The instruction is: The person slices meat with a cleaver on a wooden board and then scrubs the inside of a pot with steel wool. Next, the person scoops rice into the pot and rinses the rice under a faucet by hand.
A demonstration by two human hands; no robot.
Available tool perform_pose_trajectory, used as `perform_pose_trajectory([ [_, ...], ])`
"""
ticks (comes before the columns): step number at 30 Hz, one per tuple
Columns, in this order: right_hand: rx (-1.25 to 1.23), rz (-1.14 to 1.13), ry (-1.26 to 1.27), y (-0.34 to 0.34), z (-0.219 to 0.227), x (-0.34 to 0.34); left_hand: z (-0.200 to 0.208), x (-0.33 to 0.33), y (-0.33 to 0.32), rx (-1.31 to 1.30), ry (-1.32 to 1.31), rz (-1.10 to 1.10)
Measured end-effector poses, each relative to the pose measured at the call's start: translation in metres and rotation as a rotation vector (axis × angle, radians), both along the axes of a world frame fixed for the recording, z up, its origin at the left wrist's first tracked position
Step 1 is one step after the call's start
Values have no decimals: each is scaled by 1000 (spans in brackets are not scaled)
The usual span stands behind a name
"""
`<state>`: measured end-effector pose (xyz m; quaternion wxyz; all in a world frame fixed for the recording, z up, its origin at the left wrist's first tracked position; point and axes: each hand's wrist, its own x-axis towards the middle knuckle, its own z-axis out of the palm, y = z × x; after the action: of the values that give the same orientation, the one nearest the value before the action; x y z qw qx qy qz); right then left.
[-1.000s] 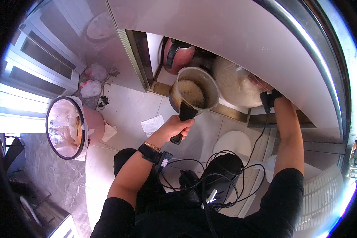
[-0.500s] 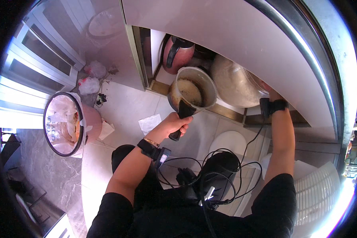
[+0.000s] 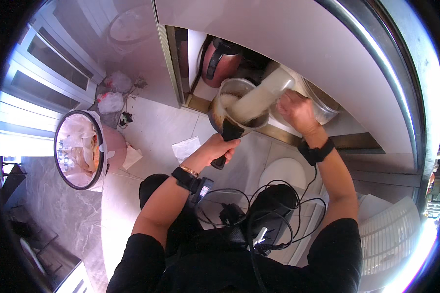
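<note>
My left hand (image 3: 218,148) is closed around the black handle (image 3: 230,133) of a small metal saucepan (image 3: 222,118) with brown-stained sides, held at the cabinet's opening. Above its rim, my right hand (image 3: 298,112) grips a clear plastic cup (image 3: 284,80), tipped toward the left. A stream of white grains (image 3: 260,100), looking like rice, runs from the cup into the pan. Behind my right hand, inside the cabinet, stands a large clear container (image 3: 322,104), partly hidden by the cabinet front.
A pink kettle (image 3: 223,62) with a black handle stands inside the cabinet, left of the cup. On the left is a lined pink bin (image 3: 113,144); white paper (image 3: 186,148) lies on the tiles. Black cables (image 3: 278,215) loop over my knee. A white round lid (image 3: 283,174) is nearby.
My right hand has come out of the large container and moved left with the cup, which now pours grains into the saucepan. The left hand keeps the pan almost in place.
</note>
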<state>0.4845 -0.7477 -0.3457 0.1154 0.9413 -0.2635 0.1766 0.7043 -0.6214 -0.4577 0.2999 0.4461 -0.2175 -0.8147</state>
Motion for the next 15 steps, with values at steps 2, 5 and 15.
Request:
perform_pose_trajectory([
  [2,-25,-28,-10,1,-2,5,2,-2,0,0,-15,-16],
  [5,-40,-123,-68,-11,-4,0,-2,-1,1,-11,-20,-27],
  [15,171,-566,-215,-92,-6,-125,4,-2,0,-3,-30,-39],
])
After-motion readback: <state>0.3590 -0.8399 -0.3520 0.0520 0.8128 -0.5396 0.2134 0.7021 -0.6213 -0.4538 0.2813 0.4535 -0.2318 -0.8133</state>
